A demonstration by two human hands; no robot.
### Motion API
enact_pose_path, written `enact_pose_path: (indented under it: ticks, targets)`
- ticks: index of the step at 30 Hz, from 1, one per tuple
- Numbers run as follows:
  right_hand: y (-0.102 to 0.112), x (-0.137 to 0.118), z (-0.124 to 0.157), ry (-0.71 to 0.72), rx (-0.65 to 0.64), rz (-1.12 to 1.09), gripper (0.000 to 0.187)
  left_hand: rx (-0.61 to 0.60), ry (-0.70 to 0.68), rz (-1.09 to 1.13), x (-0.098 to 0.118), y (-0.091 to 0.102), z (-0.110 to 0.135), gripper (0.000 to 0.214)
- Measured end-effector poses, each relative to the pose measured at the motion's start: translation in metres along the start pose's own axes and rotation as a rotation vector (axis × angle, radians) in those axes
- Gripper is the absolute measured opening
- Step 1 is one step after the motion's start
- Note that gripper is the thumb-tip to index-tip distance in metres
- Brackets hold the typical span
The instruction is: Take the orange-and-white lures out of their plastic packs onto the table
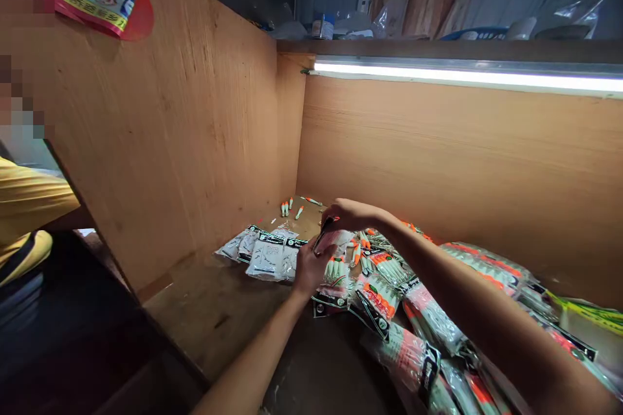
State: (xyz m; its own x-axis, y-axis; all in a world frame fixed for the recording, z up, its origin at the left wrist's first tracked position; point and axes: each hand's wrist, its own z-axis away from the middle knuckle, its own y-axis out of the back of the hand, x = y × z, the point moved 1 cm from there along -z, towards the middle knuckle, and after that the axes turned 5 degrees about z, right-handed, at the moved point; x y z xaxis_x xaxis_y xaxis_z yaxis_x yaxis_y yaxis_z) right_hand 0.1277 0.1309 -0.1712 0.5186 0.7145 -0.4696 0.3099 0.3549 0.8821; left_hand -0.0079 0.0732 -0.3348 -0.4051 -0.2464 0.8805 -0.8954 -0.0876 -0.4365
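Observation:
My left hand [311, 264] and my right hand [348, 214] meet over a small clear plastic packet [327, 238] with a black header. Both hands pinch it, the left from below, the right from above. The packet is held just above a pile of similar packets of white and orange floats [379, 285] on the wooden bench [214, 311]. A row of flat packets [265, 253] lies just left of my left hand.
Loose orange-and-white floats [292, 207] lie in the back corner. More packets [481, 272] stretch along the right. Plywood walls [195, 142] enclose the bench on the left and behind. A lit tube lamp [467, 76] runs overhead. A person in a yellow sleeve [29, 201] sits at left.

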Motion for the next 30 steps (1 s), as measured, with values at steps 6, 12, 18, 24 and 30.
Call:
enact_pose_path:
  ticks: [6,12,18,24,30]
  targets:
    - [0.041,0.06,0.034,-0.324,0.692,-0.131,0.022,0.063,-0.106,-0.116,-0.015,0.009,-0.015,0.066]
    - [0.022,0.095,0.031,-0.512,1.306,0.07,0.027,0.068,-0.245,-0.288,-0.02,0.012,-0.019,0.05]
    - [0.035,0.108,0.018,-0.466,1.42,-0.05,0.034,0.087,-0.337,-0.419,-0.009,0.012,-0.015,0.048]
    - [-0.014,0.086,-0.022,-0.531,0.931,-0.357,0.023,-0.031,-0.716,-0.726,0.02,0.004,0.003,0.046]
    - [-0.074,0.089,-0.017,-0.639,0.584,-0.24,0.026,-0.126,-0.37,-1.168,0.0,0.02,-0.007,0.04]
